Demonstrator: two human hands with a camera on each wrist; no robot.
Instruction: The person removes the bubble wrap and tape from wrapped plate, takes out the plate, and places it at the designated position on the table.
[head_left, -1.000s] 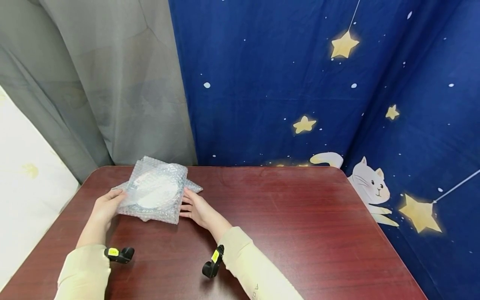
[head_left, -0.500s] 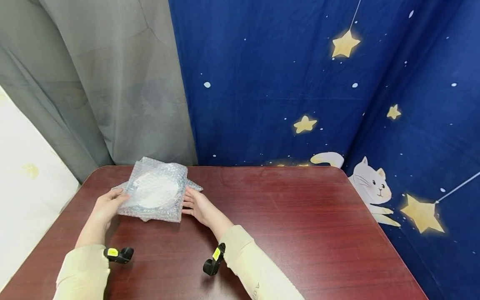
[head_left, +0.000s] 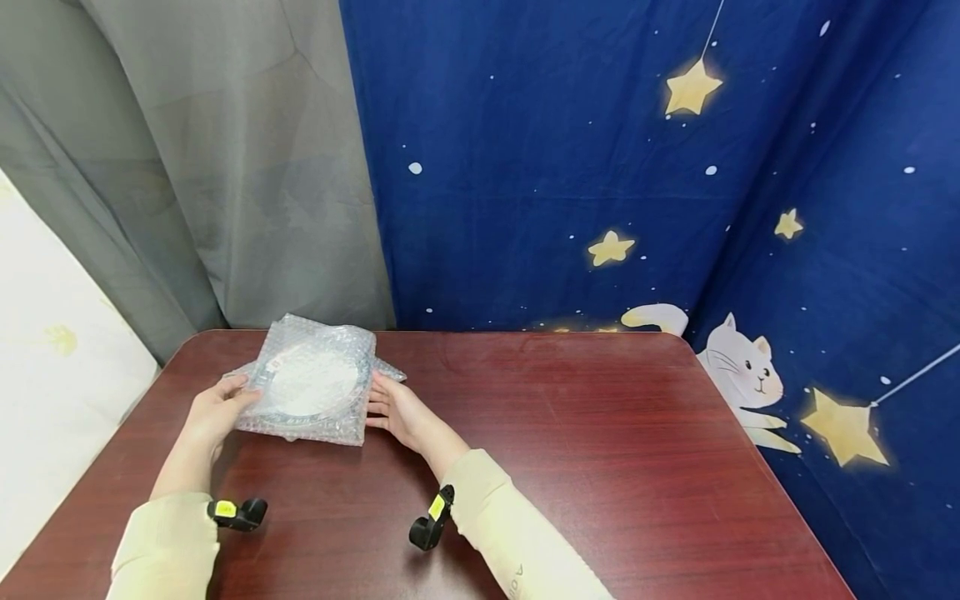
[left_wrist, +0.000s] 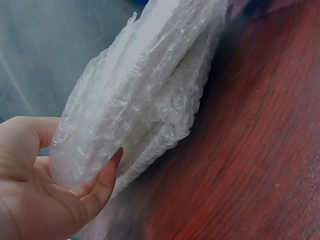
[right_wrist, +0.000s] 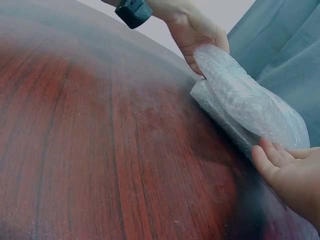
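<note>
Left hand (head_left: 213, 412) pinches upper bubble-wrap pack (head_left: 315, 383); right hand (head_left: 405, 418) touches its edge, fingers nearly straight. Lower pack (head_left: 392, 372) underneath.

R hand (head_left: 405, 421) & near R corner of pkg (head_left: 315, 383) edged rt.

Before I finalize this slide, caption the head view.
Left hand gripping, right hand touching a bubble-wrapped packet, with more bubble wrap beneath, over a reddish-brown table.

I hold a squarish, bubble-wrapped packet (head_left: 313, 380) — clear, shiny, tilted — over more bubble wrap (head_left: 388, 371), far left.
</note>
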